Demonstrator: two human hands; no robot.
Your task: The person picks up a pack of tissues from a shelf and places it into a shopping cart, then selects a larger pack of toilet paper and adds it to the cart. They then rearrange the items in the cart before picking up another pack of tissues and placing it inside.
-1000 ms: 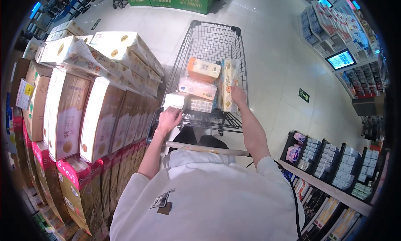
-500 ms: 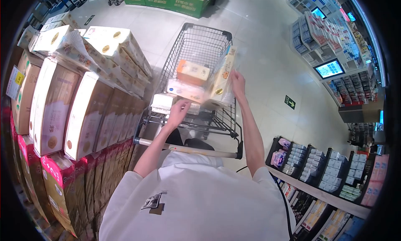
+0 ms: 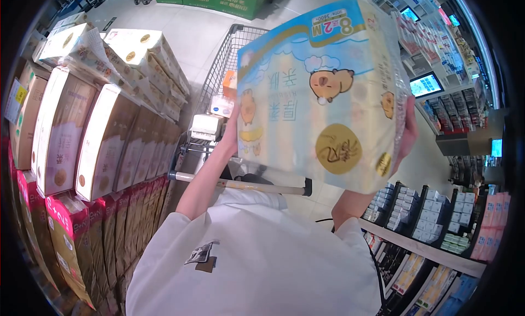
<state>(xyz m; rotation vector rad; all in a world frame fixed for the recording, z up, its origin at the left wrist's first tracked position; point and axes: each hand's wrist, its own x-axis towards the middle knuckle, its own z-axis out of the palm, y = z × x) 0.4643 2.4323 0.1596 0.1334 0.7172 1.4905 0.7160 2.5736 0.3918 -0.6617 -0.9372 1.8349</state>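
Note:
A large plastic-wrapped pack of tissues (image 3: 284, 124), cream and blue with cartoon animals and a gold round label, is held up close to the camera above the shopping cart (image 3: 212, 83). My left hand (image 3: 232, 131) presses against its left side, with the fingers mostly hidden behind it. On the opposite side, my right hand (image 3: 406, 134) grips the clear wrap. Left of the pack, a white box (image 3: 206, 127), a white-and-pink pack (image 3: 222, 105) and part of an orange pack (image 3: 229, 84) show inside the cart.
Stacked boxed tissue packs (image 3: 112, 141) stand close on the left, above pink-topped brown packs (image 3: 74, 228). The cart handle (image 3: 240, 186) crosses in front of my body. Shelves of small boxes (image 3: 432, 217) line the right side. Green cartons (image 3: 238, 2) stand beyond the cart.
The tissue pack has risen out of the cart's right side toward the camera and turned its broad face to me. My left hand has moved from above the cart onto the pack.

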